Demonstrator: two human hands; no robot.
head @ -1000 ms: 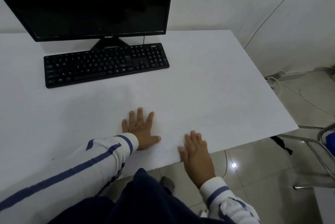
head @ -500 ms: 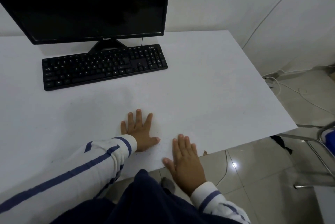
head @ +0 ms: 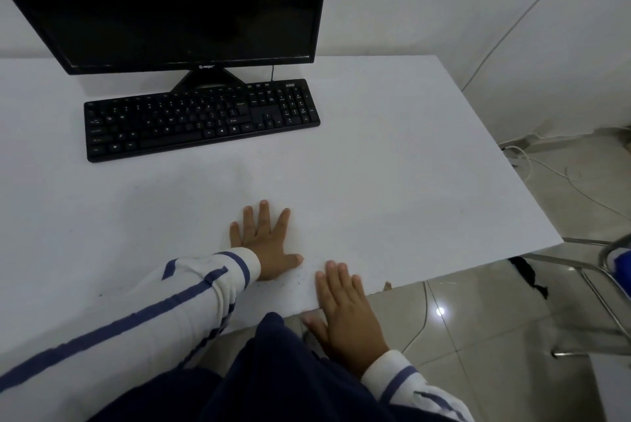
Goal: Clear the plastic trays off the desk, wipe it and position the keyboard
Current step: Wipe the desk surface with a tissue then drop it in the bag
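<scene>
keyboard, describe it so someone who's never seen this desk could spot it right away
A white desk fills most of the view, with a dark monitor standing at its far side. Just in front of the monitor lies the keyboard, long and flat. It is the only black thing lying flat on the desk, with a number pad at its right end.

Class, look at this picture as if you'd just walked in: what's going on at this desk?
A person in striped sleeves has both hands open on the white desk, holding nothing. The left hand lies flat with its fingers spread. The right hand is at the front edge, with its fingers over the top. The black keyboard sits further back, right up against the stand of the dark monitor.
</scene>
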